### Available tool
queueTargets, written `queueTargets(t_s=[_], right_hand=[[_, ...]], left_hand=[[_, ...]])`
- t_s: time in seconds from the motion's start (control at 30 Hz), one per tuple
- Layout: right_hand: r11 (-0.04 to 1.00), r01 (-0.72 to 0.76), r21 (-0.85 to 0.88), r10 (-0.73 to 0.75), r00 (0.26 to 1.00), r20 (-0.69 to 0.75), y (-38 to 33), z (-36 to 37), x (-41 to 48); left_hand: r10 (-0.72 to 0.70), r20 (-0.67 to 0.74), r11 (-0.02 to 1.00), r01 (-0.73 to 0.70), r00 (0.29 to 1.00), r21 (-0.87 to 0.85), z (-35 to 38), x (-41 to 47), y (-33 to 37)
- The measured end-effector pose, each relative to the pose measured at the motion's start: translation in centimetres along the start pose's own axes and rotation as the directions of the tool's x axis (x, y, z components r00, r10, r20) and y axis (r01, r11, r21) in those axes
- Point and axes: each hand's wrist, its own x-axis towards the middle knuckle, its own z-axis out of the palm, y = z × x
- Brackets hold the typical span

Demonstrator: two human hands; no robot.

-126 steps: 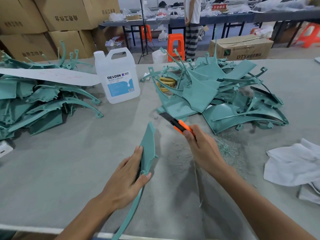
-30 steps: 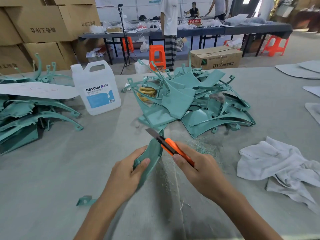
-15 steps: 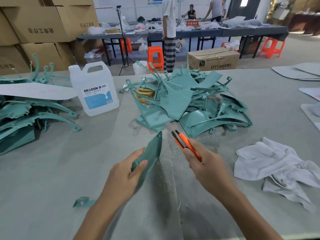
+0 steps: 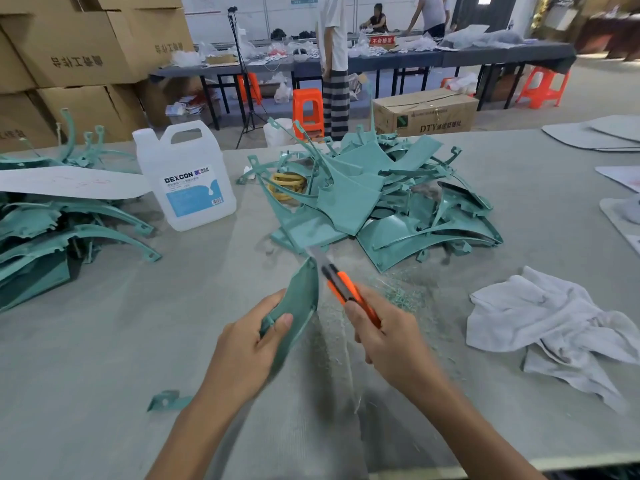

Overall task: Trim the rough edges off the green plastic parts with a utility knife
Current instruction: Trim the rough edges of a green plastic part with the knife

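My left hand (image 4: 247, 344) grips a curved green plastic part (image 4: 299, 292) above the grey table, its pointed tip up and away from me. My right hand (image 4: 384, 336) holds an orange utility knife (image 4: 346, 291), whose blade lies against the part's right edge near the tip. A heap of green parts (image 4: 377, 202) lies behind them in the middle of the table. A second heap of green parts (image 4: 52, 230) lies at the left. Green shavings (image 4: 398, 292) are scattered just right of the knife.
A white DEXCON jug (image 4: 188, 178) stands left of the middle heap. White rags (image 4: 554, 320) lie at the right. A small green offcut (image 4: 166, 400) lies near my left forearm. Cardboard boxes (image 4: 86, 46) stand at the back left; people stand at far tables.
The knife blade has moved back against the part's right edge near its tip after lifting away from it. My left hand keeps its grip on the part.
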Motion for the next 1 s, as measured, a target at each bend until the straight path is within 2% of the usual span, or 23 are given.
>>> queueTargets(t_s=[0.1, 0.3, 0.5, 0.63, 0.8, 0.93, 1.0], right_hand=[[0.987, -0.16, 0.029, 0.16, 0.987, -0.015, 0.9, -0.1, 0.4], [0.966, -0.258, 0.005, 0.257, 0.965, 0.05, 0.4, 1.0, 0.5], [0.943, -0.216, -0.253, 0.27, 0.941, 0.203, -0.7, 2.1, 0.1], [0.939, -0.182, -0.29, 0.248, 0.946, 0.209, -1.5, 2.1, 0.1], [0.959, -0.261, -0.111, 0.279, 0.939, 0.202, -1.9, 2.9, 0.0], [0.876, -0.434, 0.211, 0.402, 0.898, 0.178, -1.5, 3.9, -0.7], [0.867, -0.429, 0.252, 0.408, 0.903, 0.136, -1.2, 4.2, -1.0]], left_hand=[[-0.039, -0.05, 0.999, 0.039, 0.998, -0.01, 0.5, -0.2, -0.1], [-0.086, -0.175, 0.996, 0.085, 0.981, -0.008, 2.3, -0.2, 0.4], [-0.11, -0.215, 0.994, 0.109, 0.971, -0.016, 3.2, 0.6, 1.0], [-0.098, -0.217, 0.995, 0.102, 0.971, 0.011, 3.7, 1.0, 1.2], [-0.075, -0.214, 0.996, 0.085, 0.974, 0.038, 3.7, 1.0, 1.3], [-0.049, -0.216, 0.997, 0.062, 0.975, 0.054, 3.7, 1.0, 1.3], [-0.051, -0.228, 0.997, 0.062, 0.972, 0.04, 3.7, 1.0, 1.2]])
